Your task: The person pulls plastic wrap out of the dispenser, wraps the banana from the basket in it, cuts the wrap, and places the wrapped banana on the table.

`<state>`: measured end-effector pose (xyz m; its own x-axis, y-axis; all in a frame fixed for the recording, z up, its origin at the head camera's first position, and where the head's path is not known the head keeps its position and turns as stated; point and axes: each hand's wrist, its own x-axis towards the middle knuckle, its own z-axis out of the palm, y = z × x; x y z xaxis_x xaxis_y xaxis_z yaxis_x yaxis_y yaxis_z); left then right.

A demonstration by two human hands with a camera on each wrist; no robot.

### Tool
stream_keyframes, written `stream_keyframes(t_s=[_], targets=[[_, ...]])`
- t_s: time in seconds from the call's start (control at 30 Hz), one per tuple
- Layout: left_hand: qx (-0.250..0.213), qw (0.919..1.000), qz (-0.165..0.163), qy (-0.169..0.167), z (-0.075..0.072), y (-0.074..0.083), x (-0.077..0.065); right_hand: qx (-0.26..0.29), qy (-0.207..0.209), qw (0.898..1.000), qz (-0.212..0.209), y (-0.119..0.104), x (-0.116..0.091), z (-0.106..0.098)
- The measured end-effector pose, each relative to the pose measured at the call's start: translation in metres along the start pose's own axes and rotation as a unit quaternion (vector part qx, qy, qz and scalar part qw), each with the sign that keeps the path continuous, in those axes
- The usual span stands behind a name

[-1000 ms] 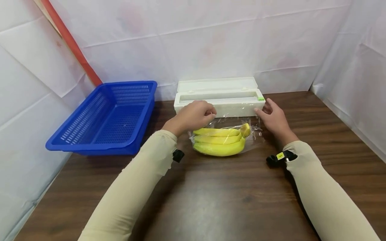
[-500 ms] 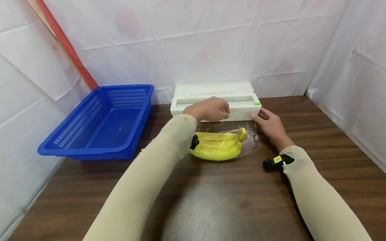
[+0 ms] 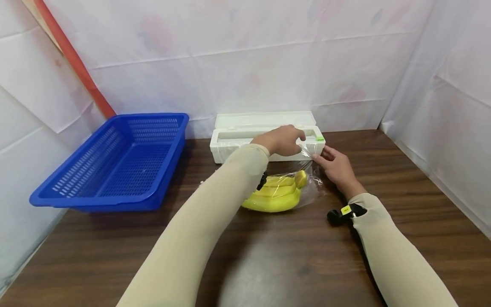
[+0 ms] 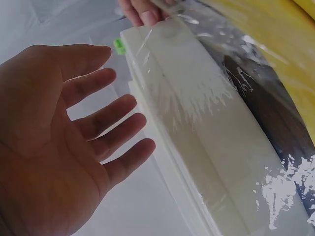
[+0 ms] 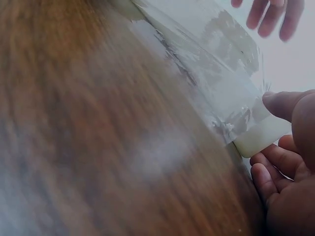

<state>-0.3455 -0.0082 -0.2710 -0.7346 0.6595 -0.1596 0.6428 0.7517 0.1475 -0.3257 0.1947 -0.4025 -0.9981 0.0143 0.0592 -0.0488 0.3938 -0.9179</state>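
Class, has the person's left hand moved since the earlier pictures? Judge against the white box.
Yes: the left hand has moved rightward along the white box, toward its green tab.

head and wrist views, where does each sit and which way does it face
Head: on the head, facing forward and down at the bananas and box; left hand and right hand show.
Left wrist: on that wrist, facing the box; left hand large, right fingers at top.
Right wrist: on that wrist, facing table and box end; right hand and left fingers show.
Both wrist views share box and wrap.
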Motion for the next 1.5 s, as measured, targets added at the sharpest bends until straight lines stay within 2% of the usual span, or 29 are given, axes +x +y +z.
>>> stream_keyframes(t_s=[0.4, 0.6, 0.77, 0.83, 0.93, 1.07, 1.17, 1.27, 1.5], targets=[[0.040, 0.9967, -0.023, -0.067, -0.003, 0.023, 0.013, -0.053, 0.008, 0.998, -0.034, -0.006, -0.003, 0.006], [0.030, 0.9947, -0.063, -0.075, -0.007, 0.021, 0.010, -0.048, -0.006, 0.998, -0.040, -0.012, -0.001, 0.013], [0.030, 0.9939, -0.067, -0.082, -0.009, 0.020, 0.009, -0.047, -0.016, 0.998, -0.040, -0.013, -0.001, 0.016], [0.045, 0.9939, -0.066, -0.076, -0.008, 0.022, 0.010, -0.046, -0.018, 0.998, -0.042, -0.013, -0.001, 0.016], [0.092, 0.9915, -0.071, -0.058, -0.002, 0.028, 0.013, -0.053, -0.015, 0.997, -0.047, -0.013, -0.002, 0.014], [0.174, 0.9809, -0.081, -0.029, 0.008, 0.039, 0.016, -0.070, -0.007, 0.996, -0.048, -0.012, -0.002, 0.010], [0.214, 0.9729, -0.086, -0.016, 0.012, 0.046, 0.019, -0.073, -0.006, 0.996, -0.044, -0.011, -0.004, 0.007], [0.228, 0.9700, -0.085, -0.008, 0.012, 0.049, 0.022, -0.073, -0.007, 0.997, -0.038, -0.010, -0.005, 0.005], [0.216, 0.9740, -0.068, 0.004, 0.012, 0.043, 0.026, -0.089, -0.003, 0.995, -0.040, -0.010, -0.006, 0.002]])
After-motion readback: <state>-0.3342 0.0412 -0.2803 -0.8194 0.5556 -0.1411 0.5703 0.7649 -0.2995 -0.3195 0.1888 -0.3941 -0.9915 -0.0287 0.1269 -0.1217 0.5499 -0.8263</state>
